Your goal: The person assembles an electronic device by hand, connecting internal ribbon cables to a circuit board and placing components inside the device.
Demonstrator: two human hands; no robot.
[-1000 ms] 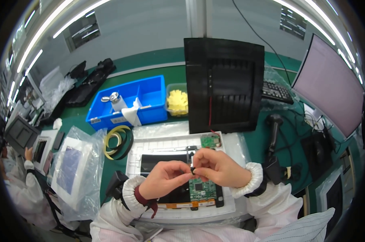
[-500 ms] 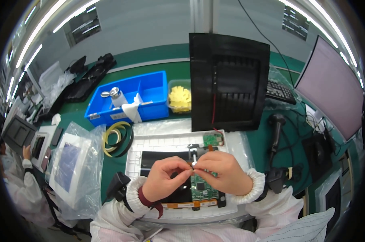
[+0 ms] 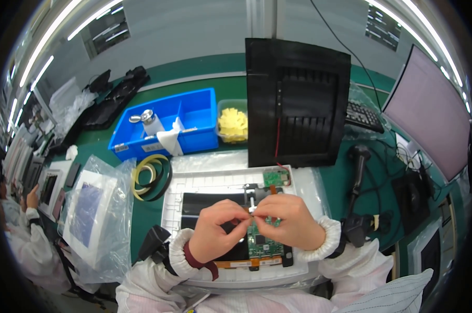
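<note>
Hands (image 3: 256,227) on green board (image 3: 260,242); clear bag (image 3: 97,216) left.

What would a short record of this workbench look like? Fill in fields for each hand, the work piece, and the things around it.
left hand: fingertips pinched together over the board, meeting the right hand
right hand: pinches a small pale part, too small to identify
work piece: green circuit board on a dark panel in a white tray
behind: black louvred panel, upright
left side: blue bin, tape rolls, bagged screen
right side: handheld scanner, monitor
</note>
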